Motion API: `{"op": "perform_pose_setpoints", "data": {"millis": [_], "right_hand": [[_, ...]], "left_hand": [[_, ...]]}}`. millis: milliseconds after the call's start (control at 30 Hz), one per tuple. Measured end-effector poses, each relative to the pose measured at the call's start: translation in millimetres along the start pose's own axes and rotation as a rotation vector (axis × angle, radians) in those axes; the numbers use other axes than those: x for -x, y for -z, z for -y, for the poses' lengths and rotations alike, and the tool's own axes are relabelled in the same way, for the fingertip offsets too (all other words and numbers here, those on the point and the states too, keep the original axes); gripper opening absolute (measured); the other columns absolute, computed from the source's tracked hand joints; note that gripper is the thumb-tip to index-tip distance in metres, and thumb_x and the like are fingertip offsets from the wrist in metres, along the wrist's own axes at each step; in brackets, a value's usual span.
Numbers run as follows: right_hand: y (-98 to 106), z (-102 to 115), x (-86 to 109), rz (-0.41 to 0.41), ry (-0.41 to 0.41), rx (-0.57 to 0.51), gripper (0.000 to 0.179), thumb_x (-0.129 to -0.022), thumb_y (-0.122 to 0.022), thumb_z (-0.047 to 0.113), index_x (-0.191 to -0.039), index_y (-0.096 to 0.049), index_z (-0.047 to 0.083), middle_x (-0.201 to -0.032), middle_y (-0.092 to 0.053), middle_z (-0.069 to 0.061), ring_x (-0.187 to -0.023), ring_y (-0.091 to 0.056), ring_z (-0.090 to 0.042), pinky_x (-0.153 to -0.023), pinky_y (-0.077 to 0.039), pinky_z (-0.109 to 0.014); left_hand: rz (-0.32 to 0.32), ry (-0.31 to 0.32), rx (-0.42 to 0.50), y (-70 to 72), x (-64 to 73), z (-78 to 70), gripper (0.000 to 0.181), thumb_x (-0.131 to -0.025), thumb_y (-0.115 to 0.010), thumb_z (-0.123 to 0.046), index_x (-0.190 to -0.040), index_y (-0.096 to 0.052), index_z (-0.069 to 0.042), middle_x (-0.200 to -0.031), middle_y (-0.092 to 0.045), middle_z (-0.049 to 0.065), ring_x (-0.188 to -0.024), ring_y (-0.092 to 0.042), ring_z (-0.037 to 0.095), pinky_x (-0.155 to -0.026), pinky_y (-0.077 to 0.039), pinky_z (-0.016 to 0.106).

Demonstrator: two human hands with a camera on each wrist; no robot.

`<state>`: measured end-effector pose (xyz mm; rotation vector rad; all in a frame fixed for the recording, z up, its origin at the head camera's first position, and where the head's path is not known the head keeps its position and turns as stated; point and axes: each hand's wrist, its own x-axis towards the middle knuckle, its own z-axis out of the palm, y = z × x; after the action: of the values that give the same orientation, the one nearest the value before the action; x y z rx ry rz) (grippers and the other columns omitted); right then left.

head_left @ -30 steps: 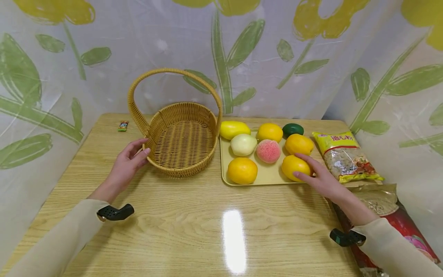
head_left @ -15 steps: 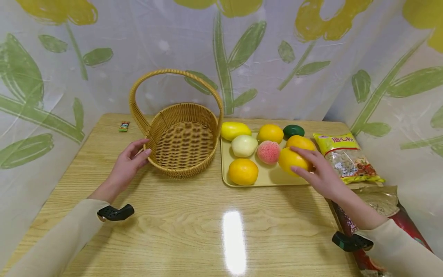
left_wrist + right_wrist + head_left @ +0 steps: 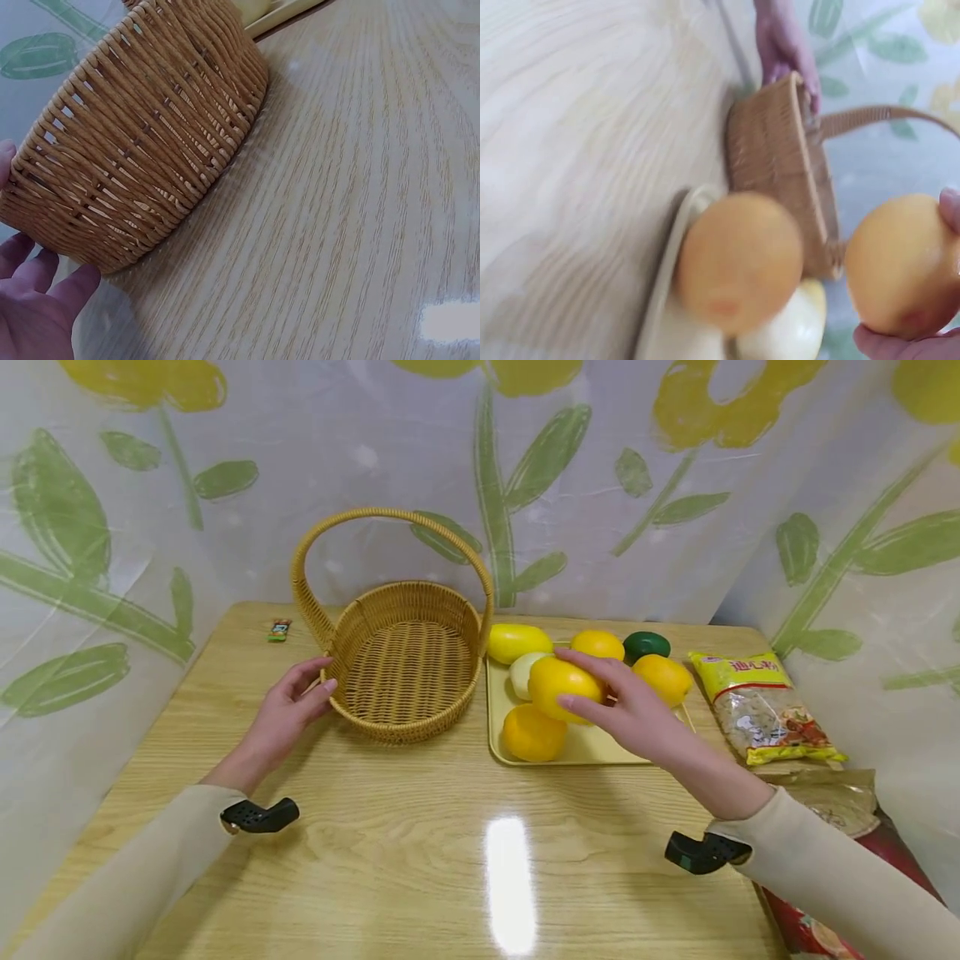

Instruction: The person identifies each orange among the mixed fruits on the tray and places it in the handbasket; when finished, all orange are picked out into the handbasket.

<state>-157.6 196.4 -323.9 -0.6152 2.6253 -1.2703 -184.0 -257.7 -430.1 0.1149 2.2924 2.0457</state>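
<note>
A round wicker basket with a tall arched handle stands on the table. My left hand pinches its near-left rim, thumb on top and fingers against the outer wall. In my right hand is an orange, gripped between thumb and fingers and raised above the cream tray. Another orange sits at the tray's front left, with a pale round fruit partly hidden behind the held one. In the right wrist view the held orange is apart from the basket.
Also on the tray are a yellow oval fruit, oranges and a dark green fruit. Right of it lie a yellow food bag and a red bag. A small wrapped snack lies back left.
My right hand has picked up the orange from the tray's front right and carried it left, over the other fruit. The pink peach is now hidden. My left hand stays on the basket rim.
</note>
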Motion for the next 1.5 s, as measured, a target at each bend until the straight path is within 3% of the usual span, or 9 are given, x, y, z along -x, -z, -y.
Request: {"op": "perform_pose_setpoints", "data": {"millis": [233, 367, 533, 667, 800, 967, 1033, 1267, 1500], "right_hand": [[-30, 32, -55.9, 0.119, 0.05, -0.082, 0.054, -0.094, -0.061, 0.047, -0.145, -0.045, 0.039, -0.136, -0.052, 0.003, -0.103, -0.056, -0.019, -0.085, -0.052, -0.036], [-54, 47, -90.8, 0.222, 0.11, -0.04, 0.054, -0.097, -0.059, 0.044, -0.147, -0.045, 0.032, -0.124, -0.057, 0.0, -0.094, -0.056, -0.02, -0.08, -0.05, -0.035], [-79, 59, -137.9, 0.281, 0.087, 0.056, 0.058, -0.098, -0.054, 0.049, -0.15, -0.041, 0.027, -0.128, -0.056, -0.001, -0.093, -0.056, -0.02, -0.078, -0.05, -0.033], [-95, 61, -177.3, 0.264, 0.008, 0.044, 0.06, -0.099, -0.052, 0.048, -0.151, -0.038, 0.023, -0.127, -0.054, -0.008, -0.089, -0.057, -0.022, -0.071, -0.055, -0.034], [-113, 56, -205.2, 0.164, -0.093, -0.042, 0.06, -0.099, -0.054, 0.044, -0.152, -0.038, 0.019, -0.137, -0.051, -0.009, -0.098, -0.055, -0.022, -0.076, -0.053, -0.033], [-141, 51, -223.4, 0.043, -0.246, -0.293, 0.06, -0.099, -0.057, 0.037, -0.153, -0.035, 0.021, -0.147, -0.041, -0.009, -0.113, -0.052, -0.026, -0.09, -0.053, -0.043], [-151, 50, -227.7, 0.011, -0.272, -0.331, 0.061, -0.099, -0.058, 0.035, -0.153, -0.033, 0.023, -0.15, -0.039, -0.007, -0.12, -0.049, -0.026, -0.096, -0.051, -0.043], [-170, 43, -230.6, -0.004, -0.208, -0.168, 0.058, -0.099, -0.059, 0.031, -0.152, -0.038, 0.021, -0.148, -0.044, -0.008, -0.124, -0.048, -0.026, -0.099, -0.044, -0.037], [-175, 39, -231.6, -0.06, -0.223, -0.254, 0.058, -0.098, -0.061, 0.029, -0.151, -0.039, 0.021, -0.148, -0.044, -0.009, -0.124, -0.048, -0.028, -0.102, -0.043, -0.04]], "left_hand": [[0.001, 0.009, 0.015, -0.3, 0.7, -2.1, 0.062, -0.1, -0.057, -0.028, -0.151, -0.03, -0.005, -0.16, -0.015, 0.02, -0.141, -0.028, 0.036, -0.09, -0.05, 0.014], [0.0, 0.001, 0.026, 0.2, 0.7, -1.1, 0.061, -0.1, -0.057, -0.028, -0.151, -0.031, -0.004, -0.16, -0.015, 0.021, -0.142, -0.026, 0.037, -0.09, -0.05, 0.014], [-0.001, -0.012, 0.029, -0.7, -1.0, 4.0, 0.059, -0.1, -0.057, -0.027, -0.149, -0.033, -0.004, -0.159, -0.017, 0.02, -0.142, -0.026, 0.037, -0.09, -0.05, 0.015], [-0.008, -0.014, 0.043, -2.3, -1.1, 6.2, 0.057, -0.1, -0.057, -0.025, -0.148, -0.035, -0.004, -0.159, -0.019, 0.021, -0.141, -0.03, 0.035, -0.091, -0.051, 0.017], [-0.02, -0.014, 0.042, -3.7, -1.4, 6.2, 0.058, -0.1, -0.058, -0.026, -0.148, -0.035, -0.003, -0.158, -0.02, 0.021, -0.14, -0.031, 0.036, -0.091, -0.051, 0.018], [-0.027, -0.016, 0.005, -1.1, 0.2, 3.6, 0.06, -0.1, -0.057, -0.029, -0.149, -0.033, -0.003, -0.158, -0.021, 0.021, -0.14, -0.03, 0.037, -0.091, -0.051, 0.017], [-0.029, -0.009, -0.01, 0.2, 1.3, 2.8, 0.061, -0.1, -0.057, -0.03, -0.149, -0.033, -0.004, -0.158, -0.022, 0.02, -0.141, -0.03, 0.036, -0.091, -0.05, 0.015], [-0.028, 0.007, -0.028, 1.4, 4.2, 0.5, 0.06, -0.1, -0.056, -0.03, -0.149, -0.034, -0.005, -0.158, -0.021, 0.019, -0.141, -0.03, 0.035, -0.091, -0.05, 0.015], [-0.022, 0.002, -0.035, 2.4, 3.5, 1.4, 0.06, -0.101, -0.056, -0.031, -0.15, -0.033, -0.004, -0.159, -0.021, 0.019, -0.141, -0.029, 0.036, -0.091, -0.05, 0.015]]}}
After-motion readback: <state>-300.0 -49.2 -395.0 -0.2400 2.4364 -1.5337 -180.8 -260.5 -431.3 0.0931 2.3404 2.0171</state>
